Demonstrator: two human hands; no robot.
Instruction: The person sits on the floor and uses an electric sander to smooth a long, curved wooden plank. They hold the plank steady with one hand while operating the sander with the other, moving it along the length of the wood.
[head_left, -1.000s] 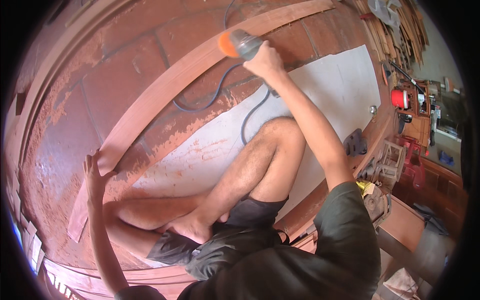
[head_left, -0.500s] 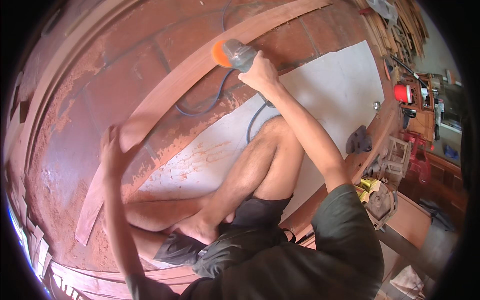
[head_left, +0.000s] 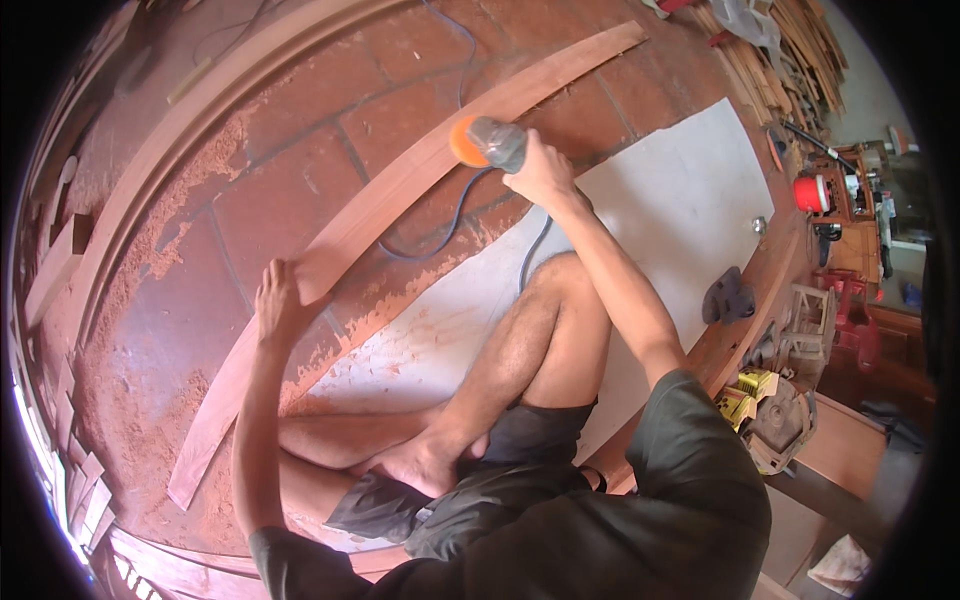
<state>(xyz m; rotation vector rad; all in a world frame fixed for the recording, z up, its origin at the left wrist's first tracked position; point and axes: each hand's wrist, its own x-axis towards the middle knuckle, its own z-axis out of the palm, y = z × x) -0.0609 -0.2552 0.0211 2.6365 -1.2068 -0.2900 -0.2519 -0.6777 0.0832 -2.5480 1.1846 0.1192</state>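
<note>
A long, gently curved wooden board (head_left: 390, 205) lies slantwise across the floor, from near left to far right. My left hand (head_left: 280, 300) is closed around it toward its near end, with the fingers over its far edge. In my right hand (head_left: 545, 178) is a grey power sander (head_left: 498, 143), gripped by its body. Its round orange disc (head_left: 466, 141) sits over the middle part of the board's face; whether it presses on the wood I cannot tell. A blue cord (head_left: 440, 240) loops below the sander and runs beneath my right forearm.
Reddish floor tiles (head_left: 290, 190) carry sawdust. A white sheet (head_left: 670, 170) lies under my bent legs. Another curved wooden piece (head_left: 200, 105) runs beyond the board. Stacked wood strips (head_left: 805, 75), a red-and-white container (head_left: 811, 193) and a yellow-and-grey machine (head_left: 775, 415) stand to the right.
The whole view has shifted, so the board, the sander and my hands appear lower and mostly farther right. Both hands keep their holds.
</note>
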